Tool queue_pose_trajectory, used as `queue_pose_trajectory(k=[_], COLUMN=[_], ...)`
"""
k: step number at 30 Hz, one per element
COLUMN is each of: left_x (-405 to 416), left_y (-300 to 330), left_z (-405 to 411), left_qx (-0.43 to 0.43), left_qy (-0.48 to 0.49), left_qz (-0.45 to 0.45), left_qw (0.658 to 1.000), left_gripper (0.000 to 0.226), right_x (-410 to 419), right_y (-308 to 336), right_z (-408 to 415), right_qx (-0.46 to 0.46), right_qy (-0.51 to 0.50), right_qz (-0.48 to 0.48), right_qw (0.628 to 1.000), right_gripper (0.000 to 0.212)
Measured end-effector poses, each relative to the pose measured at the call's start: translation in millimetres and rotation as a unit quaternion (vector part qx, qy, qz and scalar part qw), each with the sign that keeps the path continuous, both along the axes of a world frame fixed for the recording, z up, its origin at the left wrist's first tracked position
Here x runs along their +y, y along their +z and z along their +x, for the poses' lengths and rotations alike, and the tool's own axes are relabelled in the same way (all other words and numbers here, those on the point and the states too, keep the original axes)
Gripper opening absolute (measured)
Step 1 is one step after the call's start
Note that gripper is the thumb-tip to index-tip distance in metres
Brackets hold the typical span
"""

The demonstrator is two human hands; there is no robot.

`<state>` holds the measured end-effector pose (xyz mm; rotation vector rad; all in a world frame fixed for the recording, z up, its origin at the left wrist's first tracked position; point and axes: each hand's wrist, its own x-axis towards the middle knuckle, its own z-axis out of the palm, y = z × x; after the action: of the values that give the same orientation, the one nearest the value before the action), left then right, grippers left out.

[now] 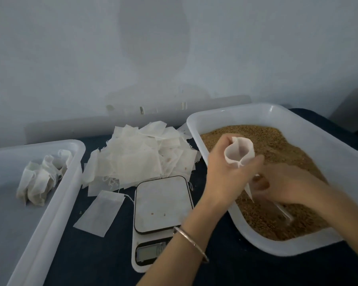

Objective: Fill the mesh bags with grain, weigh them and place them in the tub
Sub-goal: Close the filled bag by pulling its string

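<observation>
My left hand (225, 172) grips a white mesh bag (238, 150) with its mouth held open, above the near left part of a white tub (339, 147) full of brown grain (277, 145). My right hand (285, 182) is blurred and lies low over the grain beside the bag, fingers curled around a clear scoop (281, 211) that is partly sunk in the grain. A white kitchen scale (161, 205) stands between the two tubs with nothing but a few grains on its plate. Several filled bags (41, 178) lie in the white tub (66, 178) at left.
A heap of empty mesh bags (141, 155) lies behind the scale on the dark tabletop (91, 254). One flat empty bag (99, 213) lies just left of the scale. A grey wall (174, 58) runs close behind the table.
</observation>
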<state>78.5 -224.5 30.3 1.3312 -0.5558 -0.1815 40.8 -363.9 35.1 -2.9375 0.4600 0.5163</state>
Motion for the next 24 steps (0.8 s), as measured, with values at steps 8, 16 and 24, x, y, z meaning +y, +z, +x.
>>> queue_pose_trajectory(k=[8,16,24], left_x=[-13.5,-15.2,-13.6], left_y=[-17.6,-20.9,-19.7], left_z=[6.6,4.2,2.9], left_qx=[-0.022,-0.045,-0.029], left_qy=[-0.006,-0.011,0.017], left_qz=[0.047,0.088,0.054], left_qw=[0.999,0.995,0.998], left_gripper=[0.024,0.027,0.025], right_x=[-30.4,-38.0,-35.2], right_y=[17.8,51.7,8.6], right_z=[-0.5,-7.0,-22.0], right_qx=[-0.068,0.042,-0.088], right_qy=[0.006,0.029,-0.041], right_qz=[-0.035,-0.092,0.063], right_qw=[0.997,0.994,0.993], right_gripper=[0.016,0.011,0.018])
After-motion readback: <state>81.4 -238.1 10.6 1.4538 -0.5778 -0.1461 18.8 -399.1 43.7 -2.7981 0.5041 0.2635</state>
